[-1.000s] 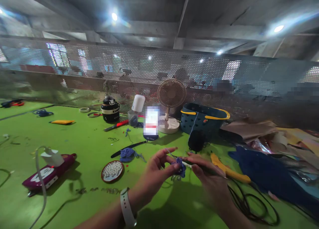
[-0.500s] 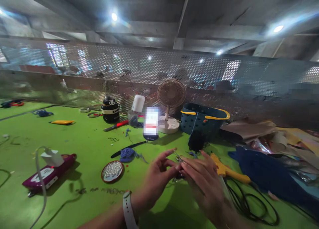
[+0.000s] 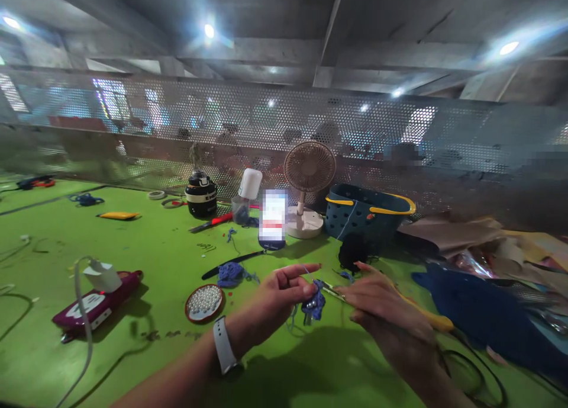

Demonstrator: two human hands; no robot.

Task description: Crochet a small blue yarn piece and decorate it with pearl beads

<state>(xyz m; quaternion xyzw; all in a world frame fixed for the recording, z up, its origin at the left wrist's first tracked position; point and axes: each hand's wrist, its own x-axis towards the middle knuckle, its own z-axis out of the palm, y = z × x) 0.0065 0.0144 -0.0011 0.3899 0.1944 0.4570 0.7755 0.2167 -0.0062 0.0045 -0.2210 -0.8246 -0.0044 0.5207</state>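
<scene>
One green table [image 3: 168, 242] fills most of the lower frame, with a blue basket [image 3: 377, 219] at the back, right of centre. Two bare hands are working low in the frame. Right hand [image 3: 386, 310] pinches a hook [image 3: 333, 292] between thumb and fingers, one finger lifted. Left hand [image 3: 277, 295] has thumb and fingertip pressed together on the top edge of the blue piece [image 3: 314, 306], just below and right of centre, hanging above the table. Dark ball [image 3: 354, 252] sits behind the hands, dish [image 3: 188, 313] of beads left of them.

As for handling, I'd guess the piece is super light and floppy, not slippery or fragile, but easy to stretch or snag. Pinch the firm stitched edge right by the hook and let the rest hang. I wouldn't grab the pearly bits on its front; they look hard and slick. Don't yank the thin strand [image 3: 307, 270] at the left fingertips either, loops could slip.
</scene>
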